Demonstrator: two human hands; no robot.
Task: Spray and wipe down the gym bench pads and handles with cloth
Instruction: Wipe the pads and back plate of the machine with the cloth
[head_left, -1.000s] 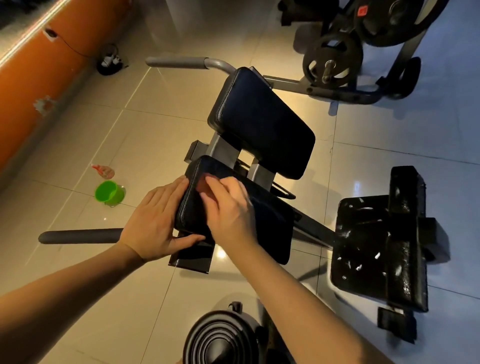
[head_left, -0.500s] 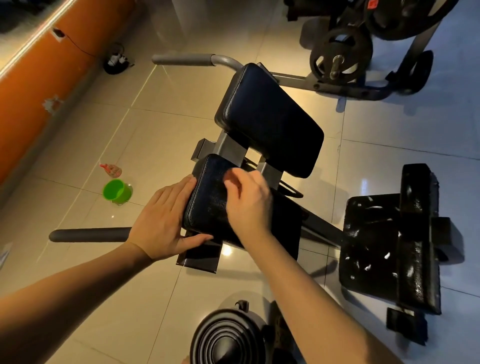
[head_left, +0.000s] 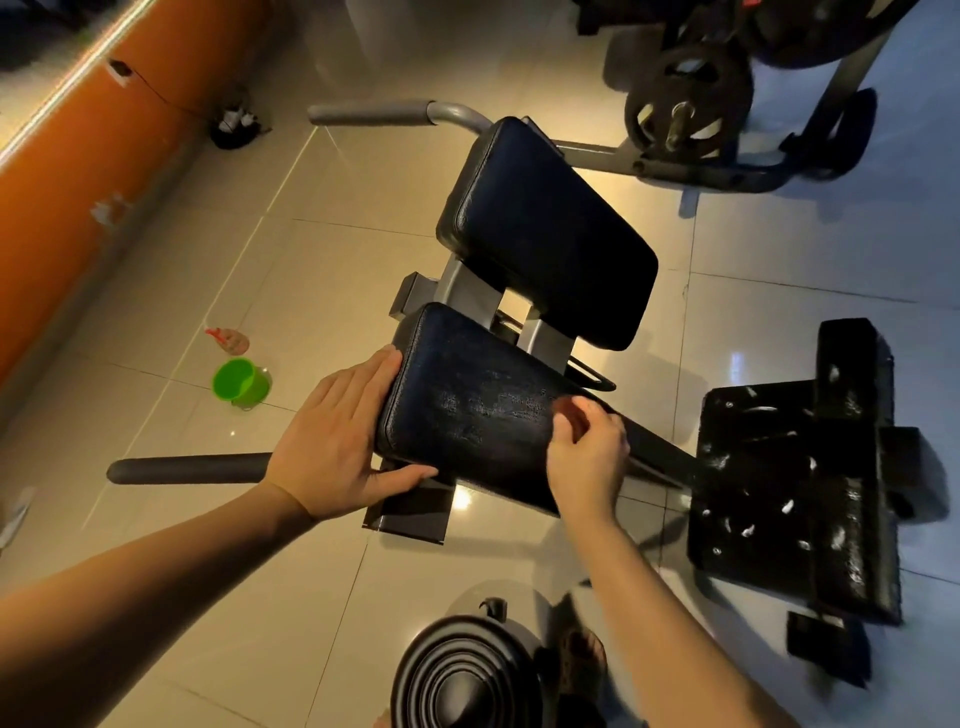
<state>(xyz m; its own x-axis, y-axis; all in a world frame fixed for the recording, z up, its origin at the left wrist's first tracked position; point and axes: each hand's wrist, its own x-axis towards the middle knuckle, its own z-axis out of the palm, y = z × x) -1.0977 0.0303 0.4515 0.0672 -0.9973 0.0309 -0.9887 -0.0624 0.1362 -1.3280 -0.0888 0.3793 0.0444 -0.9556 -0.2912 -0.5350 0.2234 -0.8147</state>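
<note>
the tiled floor (head_left: 156, 291) fills most of my view, with an orange wall (head_left: 67, 171) running along the 10 o'clock side. at 3 o'clock sits a worn black platform (head_left: 769, 467), its covering flaked with pale scuffs. the bench's upper pad (head_left: 545, 234) stands tilted at 12 o'clock. just below it, touching my hands, is the near pad (head_left: 467, 410), its black surface cracked and dull in the middle. a weight plate (head_left: 685, 104) hangs on a rack at 1 o'clock and another black plate (head_left: 462, 680) lies at 6 o'clock by my feet. a grey handle (head_left: 369, 113) sticks out at 11 o'clock, and a black handle (head_left: 187, 468) points to 9 o'clock from behind my wrist. my left hand (head_left: 332, 447) lies flat against the pad's 9 o'clock end, fingers straight, thumb stretched along its lower edge. my right hand (head_left: 589, 457) rests on the pad's 4 o'clock corner with fingers curled. something reddish shows under them, and i cannot tell whether it is the cloth. a green cup (head_left: 236, 382) stands at 9 o'clock, and the small spray bottle (head_left: 228, 339) lies just beyond it.
</note>
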